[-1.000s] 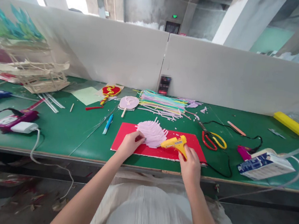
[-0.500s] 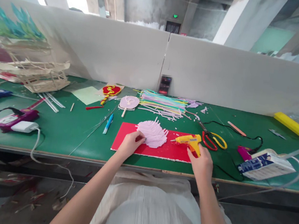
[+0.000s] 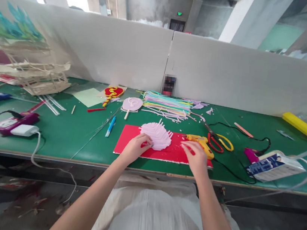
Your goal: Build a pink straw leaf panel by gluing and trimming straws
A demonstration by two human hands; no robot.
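A pale pink leaf-like piece made of thin strips [image 3: 156,135] lies on a red board [image 3: 126,138]. At its lower left edge my left hand [image 3: 135,148] is closed in a pinch; a small dark tip shows by the fingers, and what they hold is too small to name. My right hand [image 3: 196,156] hovers over the board's right part, thumb and fingers apart, holding nothing. Just behind it a yellow glue gun [image 3: 207,151] rests on its side, its nozzle toward the left. Red-and-yellow-handled scissors [image 3: 215,142] lie beyond the gun.
Behind the board lie a pile of coloured strips [image 3: 166,105], a round pink piece on a stick [image 3: 132,104] and a blue pen [image 3: 110,126]. Purple power strip [image 3: 15,123] stands left, carton [image 3: 276,167] right. The glue gun's black cord [image 3: 231,171] runs along the right.
My right hand has let go of the glue gun, which now lies on the board's right end, and moved left toward the pink piece. My left hand has shifted slightly right.
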